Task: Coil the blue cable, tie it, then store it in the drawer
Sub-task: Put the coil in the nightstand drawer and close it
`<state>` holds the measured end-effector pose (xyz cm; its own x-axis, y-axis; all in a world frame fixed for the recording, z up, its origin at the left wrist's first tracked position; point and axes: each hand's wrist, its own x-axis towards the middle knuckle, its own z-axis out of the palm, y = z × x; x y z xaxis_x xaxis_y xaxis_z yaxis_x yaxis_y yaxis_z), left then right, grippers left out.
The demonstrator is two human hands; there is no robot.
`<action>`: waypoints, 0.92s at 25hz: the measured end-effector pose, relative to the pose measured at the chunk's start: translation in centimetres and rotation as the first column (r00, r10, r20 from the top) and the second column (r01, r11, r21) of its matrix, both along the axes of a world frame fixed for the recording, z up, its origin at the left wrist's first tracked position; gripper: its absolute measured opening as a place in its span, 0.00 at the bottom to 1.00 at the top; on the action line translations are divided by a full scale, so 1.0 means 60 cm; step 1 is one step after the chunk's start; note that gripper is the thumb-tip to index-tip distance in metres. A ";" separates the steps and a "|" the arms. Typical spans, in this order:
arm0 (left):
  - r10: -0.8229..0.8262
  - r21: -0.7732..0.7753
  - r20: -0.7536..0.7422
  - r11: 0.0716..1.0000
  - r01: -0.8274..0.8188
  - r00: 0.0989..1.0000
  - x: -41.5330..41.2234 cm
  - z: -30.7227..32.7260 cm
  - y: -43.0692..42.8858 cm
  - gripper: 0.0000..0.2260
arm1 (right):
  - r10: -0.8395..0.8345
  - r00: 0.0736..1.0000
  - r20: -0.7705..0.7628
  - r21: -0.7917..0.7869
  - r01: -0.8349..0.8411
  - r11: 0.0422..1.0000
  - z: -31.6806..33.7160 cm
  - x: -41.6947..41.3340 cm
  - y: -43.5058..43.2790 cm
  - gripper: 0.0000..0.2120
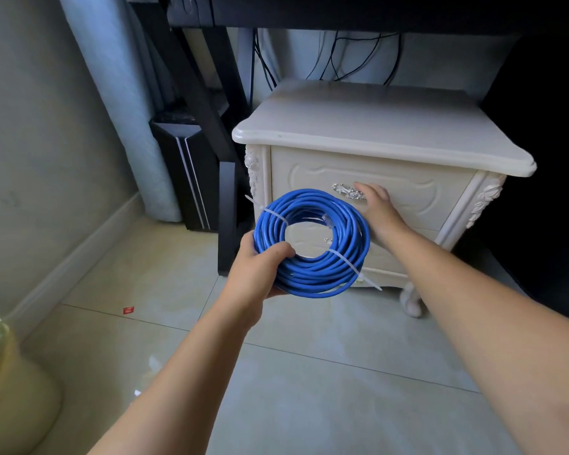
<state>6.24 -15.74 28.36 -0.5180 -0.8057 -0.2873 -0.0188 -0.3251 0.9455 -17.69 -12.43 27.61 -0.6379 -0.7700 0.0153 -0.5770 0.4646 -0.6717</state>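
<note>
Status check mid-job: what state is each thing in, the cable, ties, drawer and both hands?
Blue network cable: coiled, held off the floor.
White plastic zip ties: two fastened round the coil, tails untrimmed.
Cream nightstand's top drawer: closed.
Left hand: grips the coil.
Right hand: at the drawer's silver handle, grip unclear.

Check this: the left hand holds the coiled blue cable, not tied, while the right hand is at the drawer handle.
One thing is wrong: the head view shows the cable tied with white zip ties. The left hand holds it; the right hand is at the drawer handle.
</note>
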 end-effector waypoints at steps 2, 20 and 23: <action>0.003 -0.002 -0.032 1.000 -0.003 0.999 0.000 0.002 -0.005 0.17 | 0.009 1.000 -0.027 0.052 -0.007 0.999 -0.006 -0.004 -0.015 0.27; -0.089 0.006 -0.162 0.996 0.092 0.983 0.002 0.078 0.064 0.09 | 0.218 0.616 0.757 -0.312 0.048 0.949 0.163 0.115 0.204 0.28; -0.117 0.041 -0.136 0.992 0.123 0.984 -0.023 0.114 0.078 0.12 | 0.150 0.730 0.667 -0.254 0.034 0.967 0.200 0.108 0.204 0.23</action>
<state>4.87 -11.08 35.18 -0.6463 -0.7219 -0.2472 0.0644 -0.3744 0.9250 -11.20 -0.18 39.62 -0.5019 -0.8367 -0.2191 0.0537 0.2227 -0.9734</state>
